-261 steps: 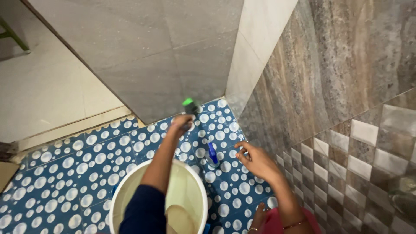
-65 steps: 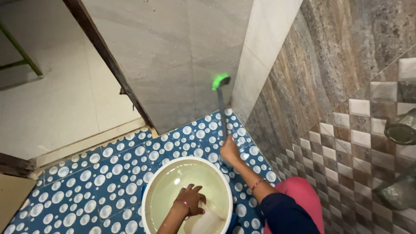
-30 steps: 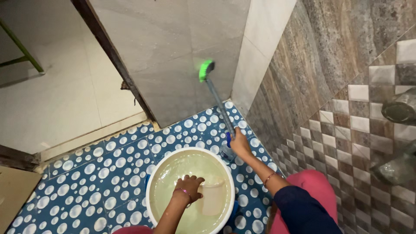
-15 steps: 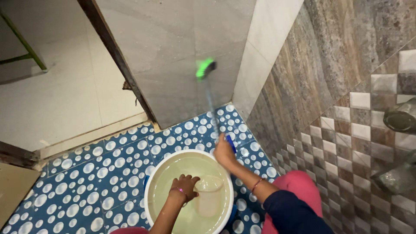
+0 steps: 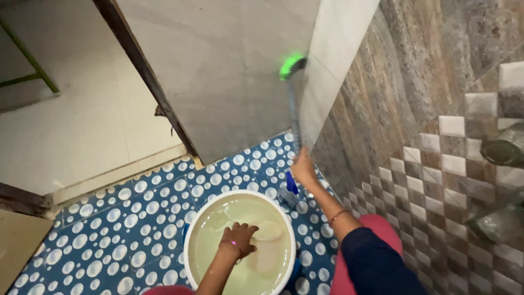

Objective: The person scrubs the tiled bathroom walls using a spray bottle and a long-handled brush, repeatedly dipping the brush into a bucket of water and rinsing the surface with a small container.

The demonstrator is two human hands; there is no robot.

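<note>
Our right hand (image 5: 303, 168) grips a green-headed brush (image 5: 292, 65) against the wall; our left hand (image 5: 239, 238) clasps a mug (image 5: 267, 232) in the bucket (image 5: 188, 251).

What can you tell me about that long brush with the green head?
The brush has a bright green head, blurred, held up against the grey wall near the corner. Its thin grey handle slants down to a blue end that sticks out below the right hand, which grips it low. It stands nearly upright above the blue spotted floor.
</note>
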